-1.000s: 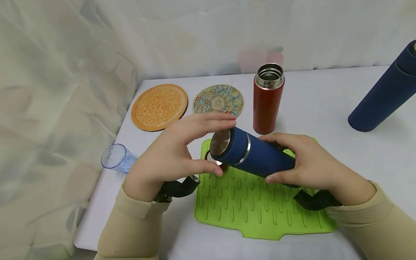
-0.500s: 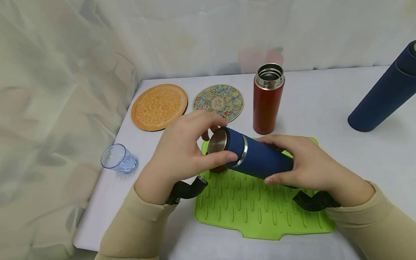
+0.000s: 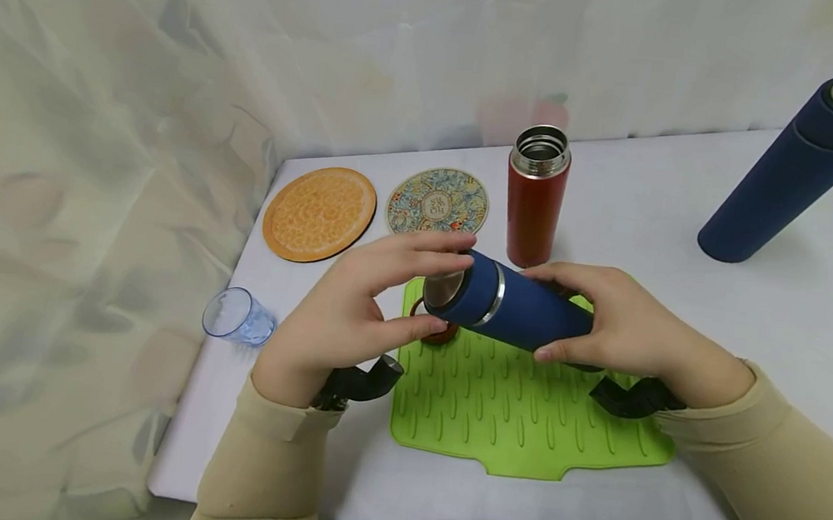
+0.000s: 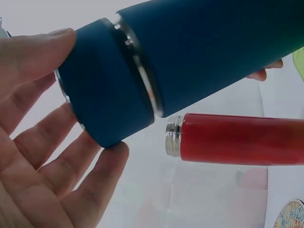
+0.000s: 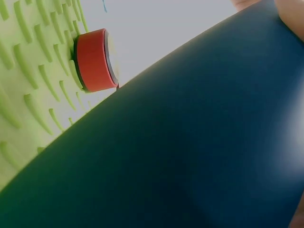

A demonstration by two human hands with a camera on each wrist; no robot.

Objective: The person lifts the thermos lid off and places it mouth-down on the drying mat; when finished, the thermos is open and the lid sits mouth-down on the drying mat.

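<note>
A dark blue thermos flask (image 3: 539, 314) is held tilted above the green mat, its lid (image 3: 475, 292) pointing left. My right hand (image 3: 621, 326) grips the flask's body, thumb in front and fingers behind. My left hand (image 3: 360, 296) spans the lid, fingertips along the upper side and thumb at the lower edge. In the left wrist view, the thumb and one fingertip meet opposite sides of the lid (image 4: 99, 80), the other fingers spread behind its end. A silver ring (image 4: 142, 71) shows between lid and body. Under the lid end, a red lid (image 5: 92, 61) sits on the mat.
The green ridged mat (image 3: 521, 429) lies in front of me. A red flask (image 3: 534, 213) stands uncapped behind it; a taller blue flask (image 3: 793, 179) stands far right. Orange (image 3: 319, 213) and patterned (image 3: 437, 199) round coasters lie back left, a blue glass (image 3: 239, 317) at left.
My left hand closed further over the lid half a second ago, thumb across its front. Now the hand has drawn back left, its fingers straighter and its thumb at the lid's lower edge.
</note>
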